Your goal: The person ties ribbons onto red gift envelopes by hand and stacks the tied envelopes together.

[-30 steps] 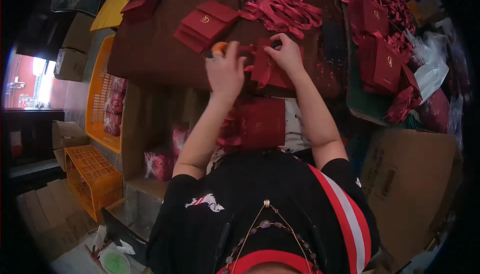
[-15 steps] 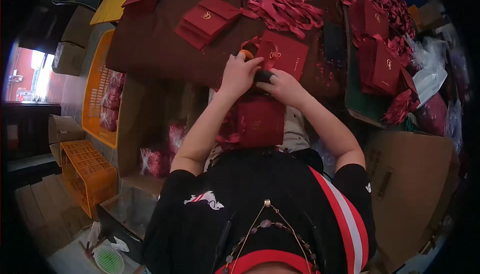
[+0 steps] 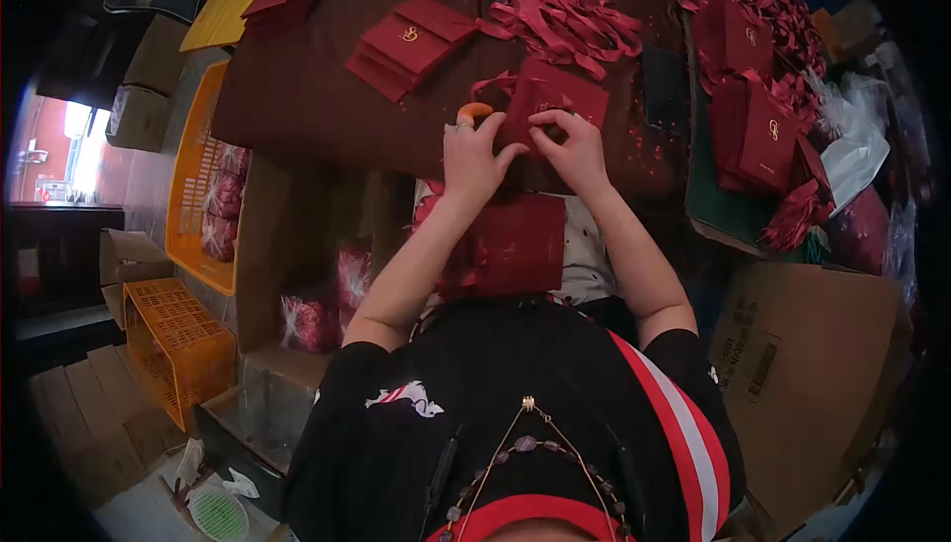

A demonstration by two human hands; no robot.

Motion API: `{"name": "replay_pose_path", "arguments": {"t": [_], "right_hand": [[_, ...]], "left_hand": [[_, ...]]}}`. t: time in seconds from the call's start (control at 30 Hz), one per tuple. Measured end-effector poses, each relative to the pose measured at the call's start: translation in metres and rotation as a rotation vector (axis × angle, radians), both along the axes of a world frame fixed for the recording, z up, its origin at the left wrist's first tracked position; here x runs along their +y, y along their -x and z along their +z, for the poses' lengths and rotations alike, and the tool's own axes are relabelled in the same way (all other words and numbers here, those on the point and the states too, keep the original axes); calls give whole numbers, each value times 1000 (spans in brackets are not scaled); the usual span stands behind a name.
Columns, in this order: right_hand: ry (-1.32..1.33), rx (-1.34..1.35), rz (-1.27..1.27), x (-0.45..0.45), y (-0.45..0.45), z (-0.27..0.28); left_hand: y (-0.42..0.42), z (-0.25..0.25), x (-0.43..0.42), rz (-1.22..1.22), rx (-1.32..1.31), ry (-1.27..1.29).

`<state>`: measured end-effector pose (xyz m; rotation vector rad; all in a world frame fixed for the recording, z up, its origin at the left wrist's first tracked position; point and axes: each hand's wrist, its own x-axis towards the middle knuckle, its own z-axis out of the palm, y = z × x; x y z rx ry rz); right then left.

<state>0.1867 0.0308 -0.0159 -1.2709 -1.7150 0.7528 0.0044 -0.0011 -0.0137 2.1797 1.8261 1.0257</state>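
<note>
A small red paper bag (image 3: 567, 84) with gold print lies on the brown cloth in front of me. My left hand (image 3: 474, 154) grips its lower left edge between thumb and fingers; an orange cover (image 3: 475, 110) sits on one finger. Over the bag's front, my right hand (image 3: 573, 152) has thumb and forefinger pinched together, and what is between them is too small to make out. A red ribbon (image 3: 492, 84) loops out at the bag's left. Another red bag (image 3: 515, 243) rests on my lap.
Stacked red bags (image 3: 411, 42) and a heap of ribbons (image 3: 565, 17) lie farther back. A dark flat object (image 3: 662, 89) is at right, before more bags (image 3: 758, 136) on a green surface. Orange crates (image 3: 178, 344) stand left; a cardboard box (image 3: 812, 374) stands right.
The dark object that was in my right hand no longer shows there. My hands have moved apart slightly, and the right thumb and forefinger are now pinched over the bag.
</note>
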Motion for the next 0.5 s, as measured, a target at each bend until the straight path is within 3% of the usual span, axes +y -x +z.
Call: {"name": "replay_pose_path", "arguments": {"t": [0.17,0.23,0.5], "right_hand": [[-28,-8,-22,-1,5,1],[-162,-201,-73,-7,9,9],[-349,-295,-33,-2,21,-3]], "left_hand": [[-8,-7,2,76,-18,-29],[-7,-9,7,53,-170,-15],[-4,-7,7,37,-229,93]]}}
